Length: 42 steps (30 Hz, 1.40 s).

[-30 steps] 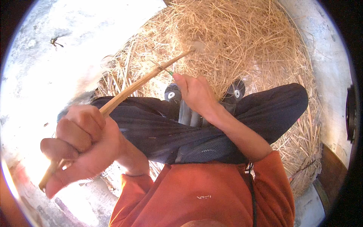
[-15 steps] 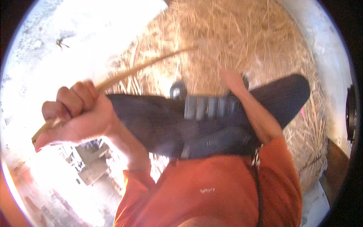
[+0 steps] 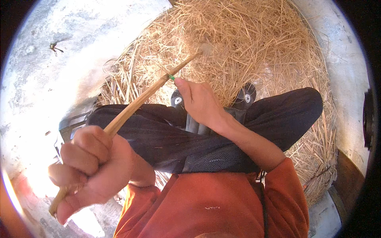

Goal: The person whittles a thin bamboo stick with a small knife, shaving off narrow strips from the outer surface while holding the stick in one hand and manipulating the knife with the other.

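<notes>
My left hand [image 3: 89, 160], low on the left, is wrapped round the thick lower end of a long tan dry stalk [image 3: 139, 103]. The stalk slants up and to the right across my lap, thinning toward a tip over the straw. About two thirds of the way along it, my right hand [image 3: 204, 105] is closed in a pinch. A small green piece [image 3: 171, 77] sticks out of those fingers and touches the stalk; the rest of it is hidden in the hand.
Loose dry straw [image 3: 254, 47] spreads in front of and beside my crossed legs in black trousers [image 3: 285, 107]. Two dark round parts [image 3: 246, 98] with pale centres sit at a grey ribbed piece by my lap. Pale ground [image 3: 79, 39] lies left; a brown board [image 3: 349, 174] stands right.
My right hand has moved left and up to the stalk, and the green piece now shows at its fingers. My left hand has come lower and slightly right, still gripping the stalk.
</notes>
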Each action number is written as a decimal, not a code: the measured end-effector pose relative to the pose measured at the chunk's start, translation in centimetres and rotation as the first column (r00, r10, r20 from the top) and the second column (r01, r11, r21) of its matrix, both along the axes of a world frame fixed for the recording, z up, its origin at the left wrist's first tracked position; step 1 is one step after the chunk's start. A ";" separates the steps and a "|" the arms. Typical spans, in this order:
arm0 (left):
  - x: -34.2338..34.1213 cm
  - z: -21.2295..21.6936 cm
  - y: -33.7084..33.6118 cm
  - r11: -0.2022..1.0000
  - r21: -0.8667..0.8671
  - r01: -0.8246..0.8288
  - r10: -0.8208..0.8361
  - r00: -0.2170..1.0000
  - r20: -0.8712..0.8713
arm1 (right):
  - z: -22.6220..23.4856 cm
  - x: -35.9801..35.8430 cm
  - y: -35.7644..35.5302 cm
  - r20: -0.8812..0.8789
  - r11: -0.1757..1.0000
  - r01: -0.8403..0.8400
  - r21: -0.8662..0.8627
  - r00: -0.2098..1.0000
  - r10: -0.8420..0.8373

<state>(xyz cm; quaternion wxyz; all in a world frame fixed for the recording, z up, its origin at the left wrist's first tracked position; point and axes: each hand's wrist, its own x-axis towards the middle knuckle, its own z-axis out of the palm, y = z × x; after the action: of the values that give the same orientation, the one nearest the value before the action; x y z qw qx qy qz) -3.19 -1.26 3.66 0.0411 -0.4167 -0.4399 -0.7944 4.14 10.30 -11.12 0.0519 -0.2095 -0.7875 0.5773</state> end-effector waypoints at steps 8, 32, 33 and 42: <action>-0.5 -0.2 -0.1 0.989 -0.095 0.113 -0.124 0.985 -0.123 | -9.0 2.7 3.3 0.257 0.964 0.029 0.265 0.961 -0.100; -1.4 -0.1 1.8 0.890 0.021 0.456 -0.444 0.875 -0.192 | -6.4 0.5 1.8 0.055 0.981 0.046 0.187 0.997 -0.058; -1.0 0.1 2.0 0.880 0.030 0.475 -0.460 0.865 -0.203 | -7.7 0.9 2.1 0.122 0.976 0.043 0.214 0.990 -0.070; -0.9 -0.2 1.5 0.980 -0.050 0.190 -0.196 0.968 -0.160 | -6.6 1.0 1.8 0.014 0.995 0.104 -0.002 0.994 -0.104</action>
<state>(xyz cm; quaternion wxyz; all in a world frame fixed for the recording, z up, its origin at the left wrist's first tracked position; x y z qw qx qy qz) -4.07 0.23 3.44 -0.0075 -0.5221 -0.4060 -0.7500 5.18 12.09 -17.73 0.0761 -0.2544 -0.7751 0.5733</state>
